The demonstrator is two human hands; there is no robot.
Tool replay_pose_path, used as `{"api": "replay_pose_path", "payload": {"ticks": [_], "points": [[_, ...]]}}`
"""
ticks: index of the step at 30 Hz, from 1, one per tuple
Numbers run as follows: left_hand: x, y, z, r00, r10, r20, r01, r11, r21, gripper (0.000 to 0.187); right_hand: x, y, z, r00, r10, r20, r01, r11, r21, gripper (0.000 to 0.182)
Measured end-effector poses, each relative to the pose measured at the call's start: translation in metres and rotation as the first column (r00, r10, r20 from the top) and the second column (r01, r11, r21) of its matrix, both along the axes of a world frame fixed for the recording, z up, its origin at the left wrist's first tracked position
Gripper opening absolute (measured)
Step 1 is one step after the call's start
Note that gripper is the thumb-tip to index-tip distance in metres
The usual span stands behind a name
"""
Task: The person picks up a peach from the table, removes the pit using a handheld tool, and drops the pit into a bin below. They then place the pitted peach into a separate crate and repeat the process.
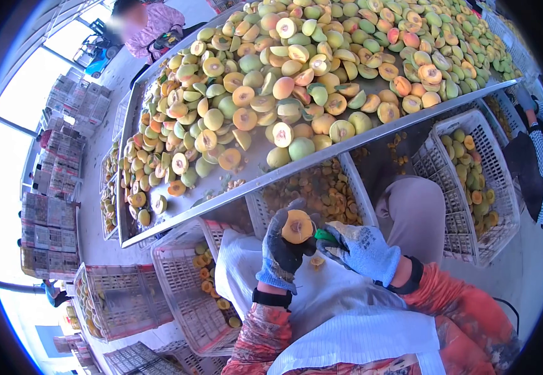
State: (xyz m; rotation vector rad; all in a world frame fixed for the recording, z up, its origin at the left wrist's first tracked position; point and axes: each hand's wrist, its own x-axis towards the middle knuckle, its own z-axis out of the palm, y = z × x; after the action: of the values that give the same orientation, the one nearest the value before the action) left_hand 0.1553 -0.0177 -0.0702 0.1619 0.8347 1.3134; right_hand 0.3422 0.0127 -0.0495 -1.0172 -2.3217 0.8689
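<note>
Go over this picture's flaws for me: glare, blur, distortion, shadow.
Head view: bright openings at the picture's left blow out to white; head view: fisheye bending makes the stacked crates lean, with black corners; head view: a background person's head is blurred, while the fruit half in the left hand reads clearly; head view: shade lies beneath the table.

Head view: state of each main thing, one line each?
Yellow-orange fruit half: cut, face toward camera.
Left hand in blue-and-black glove: closed around fruit half.
Green-handled tool: held, working end unclear.
Right hand in blue glove: closed around tool handle.
Large rimmed metal table: heaped with fruit, much of it cut.
White slatted plastic crate, right: uncovered, holding fruit.
</note>
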Motion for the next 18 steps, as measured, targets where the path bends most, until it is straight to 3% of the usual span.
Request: {"api": "replay_pose_path", "payload": {"ticks": [5,10,13,15,16,17,18], "points": [[0.012,-0.006,0.014,0.974,-0.031,-0.226,0.025,0.999,-0.027,0.055,0.0,-0.005,-0.001,1.0,0.009,-0.003,-0.009,0.998,0.06,0.037],[0.025,-0.012,0.026,0.864,0.095,-0.494,-0.116,0.993,-0.012,0.038,0.003,-0.01,-0.002,0.996,0.062,0.064,-0.06,0.998,-0.022,0.037],[0.035,-0.018,0.035,0.822,0.137,-0.553,-0.182,0.983,-0.026,0.03,0.005,-0.016,-0.003,0.992,0.12,0.026,-0.116,0.984,-0.134,0.036],[0.038,-0.02,0.032,0.768,0.207,-0.607,-0.234,0.972,0.034,0.03,0.002,-0.024,-0.009,0.983,0.101,-0.155,-0.17,0.826,-0.538,0.037],[0.038,-0.02,0.031,0.707,0.28,-0.649,-0.282,0.954,0.104,0.03,0.001,-0.022,-0.011,0.982,0.103,-0.158,-0.173,0.825,-0.538,0.037],[0.039,-0.02,0.031,0.707,0.28,-0.65,-0.284,0.953,0.103,0.03,0.003,-0.019,-0.012,0.932,-0.031,-0.36,-0.318,0.4,-0.859,0.039],[0.039,-0.02,0.031,0.644,0.27,-0.716,-0.268,0.956,0.12,0.029,0.004,-0.016,-0.013,0.86,-0.254,-0.443,-0.483,-0.128,-0.866,0.04]]}}
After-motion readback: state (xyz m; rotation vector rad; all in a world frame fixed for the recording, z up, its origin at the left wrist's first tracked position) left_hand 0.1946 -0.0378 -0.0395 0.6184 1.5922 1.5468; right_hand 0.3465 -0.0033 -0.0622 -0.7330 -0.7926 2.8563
